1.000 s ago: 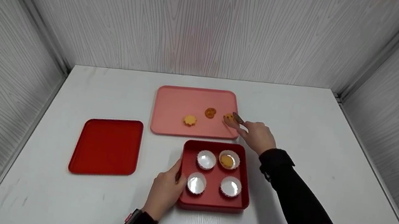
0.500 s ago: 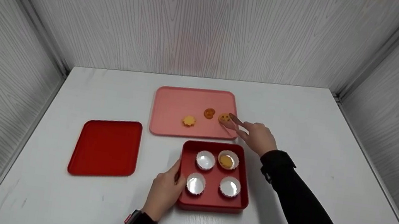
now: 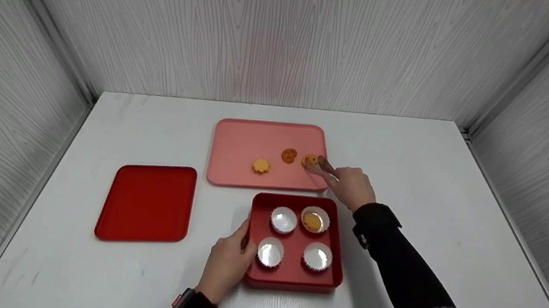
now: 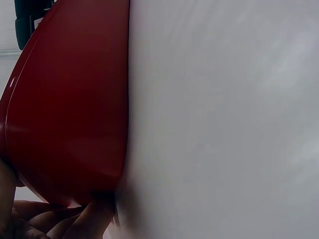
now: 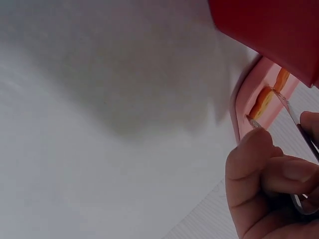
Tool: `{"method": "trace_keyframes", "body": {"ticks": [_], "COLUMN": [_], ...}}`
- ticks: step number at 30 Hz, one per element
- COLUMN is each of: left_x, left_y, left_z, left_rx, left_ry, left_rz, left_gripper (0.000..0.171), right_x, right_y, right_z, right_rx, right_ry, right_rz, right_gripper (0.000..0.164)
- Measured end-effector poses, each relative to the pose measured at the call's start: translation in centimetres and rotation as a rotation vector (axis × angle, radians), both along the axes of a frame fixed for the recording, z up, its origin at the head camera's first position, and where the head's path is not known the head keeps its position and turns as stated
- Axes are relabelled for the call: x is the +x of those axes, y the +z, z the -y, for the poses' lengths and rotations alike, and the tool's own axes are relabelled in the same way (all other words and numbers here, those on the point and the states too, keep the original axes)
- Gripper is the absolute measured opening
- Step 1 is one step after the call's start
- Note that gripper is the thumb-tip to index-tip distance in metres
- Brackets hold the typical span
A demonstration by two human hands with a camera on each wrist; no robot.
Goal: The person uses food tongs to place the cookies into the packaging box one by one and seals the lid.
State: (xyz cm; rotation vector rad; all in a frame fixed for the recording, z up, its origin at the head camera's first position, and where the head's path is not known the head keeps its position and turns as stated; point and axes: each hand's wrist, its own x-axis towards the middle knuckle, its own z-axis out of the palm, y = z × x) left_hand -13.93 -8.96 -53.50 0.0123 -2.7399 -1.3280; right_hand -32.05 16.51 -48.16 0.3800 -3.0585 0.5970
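My right hand (image 3: pixel 354 189) holds small metal tongs (image 5: pixel 286 105) over the right end of the pink tray (image 3: pixel 242 133). The tong tips stand either side of a round, dark-spotted cookie (image 3: pixel 309 159), right at its edges in the right wrist view. To its left lie a brown, pretzel-like cookie (image 3: pixel 289 155) and a pale scalloped cookie (image 3: pixel 261 166). With my left hand (image 3: pixel 228 261) I grip the left wall of a deep red box (image 3: pixel 288 286); thumb above, fingers at its outer side. Inside are several white paper cups, and a yellow cookie (image 3: pixel 311 221) lies in the back-right cup (image 3: pixel 326 216).
A flat red tray (image 3: pixel 146 203) lies to the left on the white table (image 3: pixel 424 159). The red box sits just in front of the pink tray. Grey wood-patterned panels (image 3: pixel 280 36) enclose the back and both sides.
The tongs have shifted slightly left along with the spotted cookie, which now sits a little nearer the pretzel-like one. My left hand and the box have stayed put.
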Motion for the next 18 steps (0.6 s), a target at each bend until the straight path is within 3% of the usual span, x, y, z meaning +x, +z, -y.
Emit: {"method": "trace_keyframes", "body": {"ticks": [7, 18], "left_x": [0.1, 0.1], "left_y": [0.0, -0.1], "left_z": [0.0, -0.1], "left_rx": [-0.003, -0.016], "left_ry": [0.0, 0.011], "left_rz": [0.008, -0.023], "left_gripper": [0.058, 0.057], "right_x": [-0.6, -1.1], "right_y": [0.2, 0.7], "right_z": [0.3, 1.5], "right_rx": [-0.08, -0.114], "right_ry": [-0.076, -0.091], "right_rz": [0.126, 0.209], "right_gripper": [0.053, 0.059]}}
